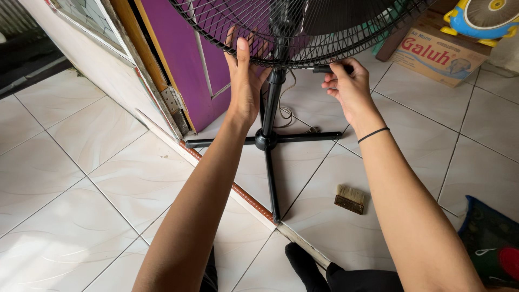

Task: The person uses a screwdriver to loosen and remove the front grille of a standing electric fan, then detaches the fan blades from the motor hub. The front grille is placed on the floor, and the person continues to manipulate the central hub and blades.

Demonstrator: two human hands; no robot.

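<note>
Both hands on the black wire-mesh fan guard (303, 27): left hand (244, 81) flat, fingers together pressed against the grille's lower rim; right hand (346, 86) pinching a small black clip (324, 68) on the rim. Fan stands on a black tubular cross base (267, 141) over glossy white tiles (70, 178). Wooden-handled bristle brush (350, 198) lies near the base.

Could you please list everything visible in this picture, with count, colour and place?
fan grille: one, black wire, top centre
fan stand: one, black pole on a cross base, centre floor
brush: one, wooden with pale bristles, floor right of the base
cardboard box: one, brown, top right
door: one, purple, behind the fan
left hand: one, flat against the grille
right hand: one, pinching a black part at the grille's lower rim
</note>
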